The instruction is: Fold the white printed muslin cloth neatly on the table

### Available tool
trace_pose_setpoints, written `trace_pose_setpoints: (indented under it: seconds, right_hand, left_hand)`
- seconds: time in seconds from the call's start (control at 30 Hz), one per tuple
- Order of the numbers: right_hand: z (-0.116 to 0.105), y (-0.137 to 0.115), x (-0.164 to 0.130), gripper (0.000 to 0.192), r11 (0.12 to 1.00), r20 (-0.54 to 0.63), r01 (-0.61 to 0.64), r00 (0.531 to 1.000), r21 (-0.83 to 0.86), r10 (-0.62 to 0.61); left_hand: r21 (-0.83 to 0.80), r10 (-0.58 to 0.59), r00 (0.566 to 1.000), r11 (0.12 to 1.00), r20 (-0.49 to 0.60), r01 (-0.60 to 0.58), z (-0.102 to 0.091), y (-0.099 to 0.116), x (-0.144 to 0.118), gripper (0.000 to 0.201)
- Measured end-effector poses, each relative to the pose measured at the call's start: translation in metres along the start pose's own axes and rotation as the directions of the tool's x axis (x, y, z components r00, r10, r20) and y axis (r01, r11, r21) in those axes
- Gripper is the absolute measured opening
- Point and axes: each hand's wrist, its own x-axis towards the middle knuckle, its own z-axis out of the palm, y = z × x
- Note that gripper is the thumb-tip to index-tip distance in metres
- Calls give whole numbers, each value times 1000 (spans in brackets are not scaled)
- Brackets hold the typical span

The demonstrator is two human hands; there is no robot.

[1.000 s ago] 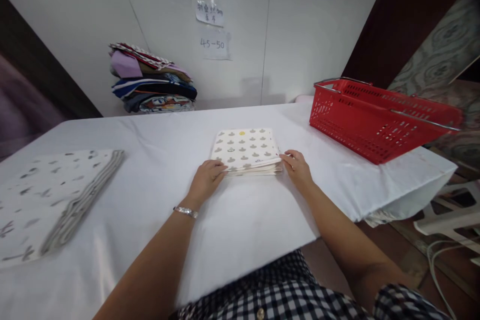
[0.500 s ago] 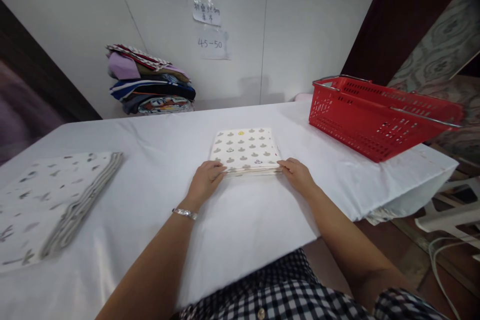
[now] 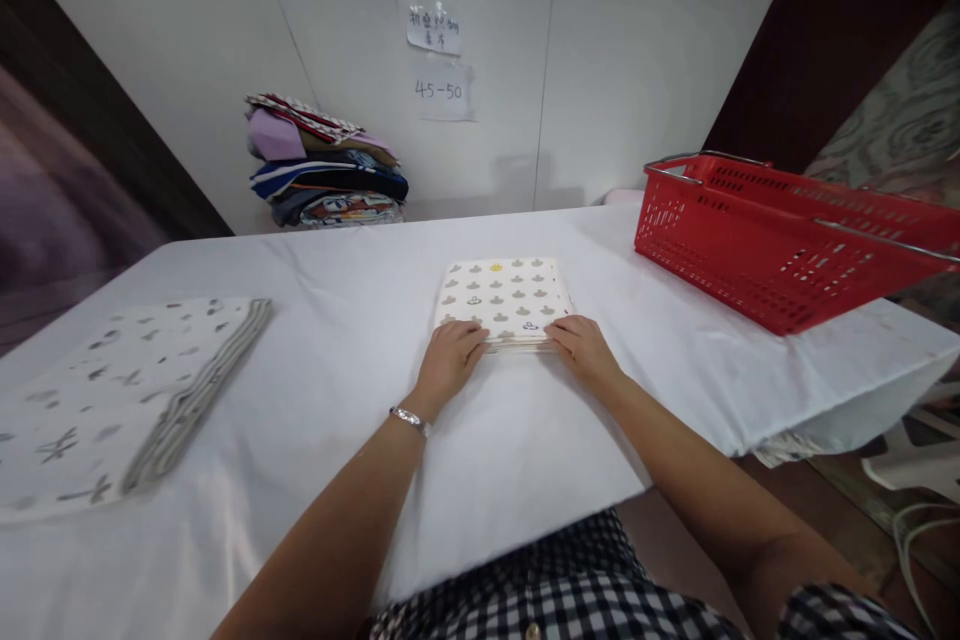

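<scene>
One red basket [image 3: 780, 245], three cloth stacks [image 3: 504, 300], two paper notes [image 3: 433, 28], two hands [image 3: 450, 360].

The folded cloth [image 3: 504, 300] is soft, matt cotton — printed. Under it, the tablecloth [image 3: 360, 320] looks smooth with a faint sheen. Right of the cloth, the basket [image 3: 780, 245] is glossy red plastic — its handles [image 3: 885, 240] bare metal.

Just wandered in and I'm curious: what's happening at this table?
A person in a checked shirt has both hands on the near edge of a small folded cloth with a grey print, lying on the white table. The left hand and right hand rest flat there. A larger folded printed cloth lies to the left, a red basket to the right, and stacked fabrics by the wall.
</scene>
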Motion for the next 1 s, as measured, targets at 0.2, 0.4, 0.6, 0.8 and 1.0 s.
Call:
trace_pose_setpoints:
  seconds: [0.2,0.4,0.6,0.8,1.0]
  right_hand:
    - [2,4,5,26,1000,-56,0,998,-28,-2]
    - [3,6,4,25,998,30,40,999,54,-42]
    - [1,2,1,25,982,3,-18,1000,190,17]
    - [6,12,-2,35,800,-133,-387,860,459,492]
    - [18,25,-1,49,460,114,-604,677,651,727]
  left_hand:
    - [1,5,1000,1000,8,-5,0,-1,0,25]
    - [-14,4,1000,1000,10,-4,-2,0,-3,25]
    - [-109,-146,987,984,-69,138,-7,-5,-4,24]
    - [-262,-569,817,806,-92,531,-3,-19,-8,34]
    - [-299,-737,675,636,39,711,-1,-26,-4,53]
